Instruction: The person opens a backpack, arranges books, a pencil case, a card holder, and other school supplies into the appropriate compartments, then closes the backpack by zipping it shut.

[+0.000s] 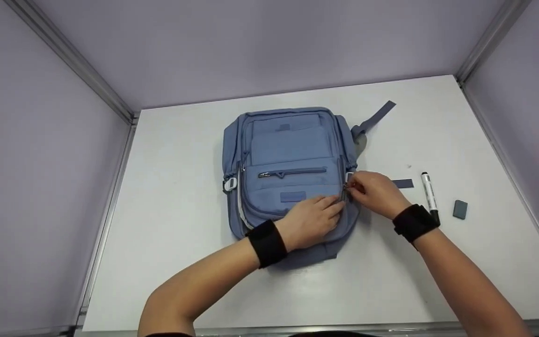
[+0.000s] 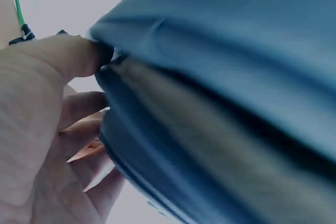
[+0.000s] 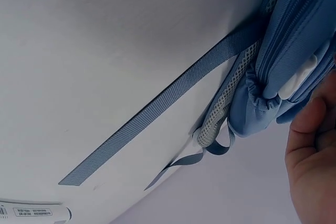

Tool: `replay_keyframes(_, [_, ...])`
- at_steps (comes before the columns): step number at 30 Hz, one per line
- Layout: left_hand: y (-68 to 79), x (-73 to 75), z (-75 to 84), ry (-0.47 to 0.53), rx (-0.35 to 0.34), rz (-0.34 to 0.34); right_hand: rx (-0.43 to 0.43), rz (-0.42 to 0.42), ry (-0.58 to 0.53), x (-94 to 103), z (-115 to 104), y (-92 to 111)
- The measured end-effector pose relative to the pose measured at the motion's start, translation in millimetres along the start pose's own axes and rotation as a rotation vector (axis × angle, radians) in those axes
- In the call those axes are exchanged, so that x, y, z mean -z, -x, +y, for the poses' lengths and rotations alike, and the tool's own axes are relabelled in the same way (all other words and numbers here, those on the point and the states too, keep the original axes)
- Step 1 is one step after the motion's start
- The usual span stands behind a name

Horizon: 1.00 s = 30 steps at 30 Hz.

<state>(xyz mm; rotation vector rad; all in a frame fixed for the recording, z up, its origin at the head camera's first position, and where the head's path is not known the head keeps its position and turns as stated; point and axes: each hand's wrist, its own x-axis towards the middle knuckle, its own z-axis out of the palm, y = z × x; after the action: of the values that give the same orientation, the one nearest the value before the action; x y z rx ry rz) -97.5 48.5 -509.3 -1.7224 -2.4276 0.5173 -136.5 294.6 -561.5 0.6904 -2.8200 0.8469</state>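
The right hand (image 1: 376, 192) had its thumb and forefinger pinched together on the front-pocket zipper (image 1: 344, 189), at the right edge of the blue backpack (image 1: 290, 145); the pull itself was mostly hidden by the fingertips. The left hand (image 1: 314, 220) lay across the lower right of the backpack's front, its thumb and fingers gripping the fabric just below that pinch. The backpack lay front up on the white table (image 1: 171, 210), most of it stretching leftward and beyond both grips. A white side buckle (image 1: 230, 184) sat on the backpack's left edge. A webbing strap (image 1: 376, 118) stuck out from its upper right. Well to the right of the backpack lay a whiteboard marker (image 1: 429, 192) and, farther out, a dark rectangular block (image 1: 460, 209).
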Motion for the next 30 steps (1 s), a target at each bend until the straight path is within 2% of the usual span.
replay_keyframes(7, [7.0,-6.6,-0.6,0.037,0.000,0.014,-0.002,0.022,0.026,3.0,-1.5,6.2])
replay_keyframes(16, [6.9,-8.8,0.8,0.052,0.024,0.000,0.029,-0.041,0.075,6.9,-13.3,14.8])
replay_keyframes(20, [6.7,-9.1,0.7,0.049,0.031,0.016,0.052,-0.059,0.108,7.7,-20.3,18.8])
replay_keyframes(30, [8.0,-9.1,0.0,0.081,0.041,0.045,0.082,-0.130,0.107,3.1,-35.2,29.0])
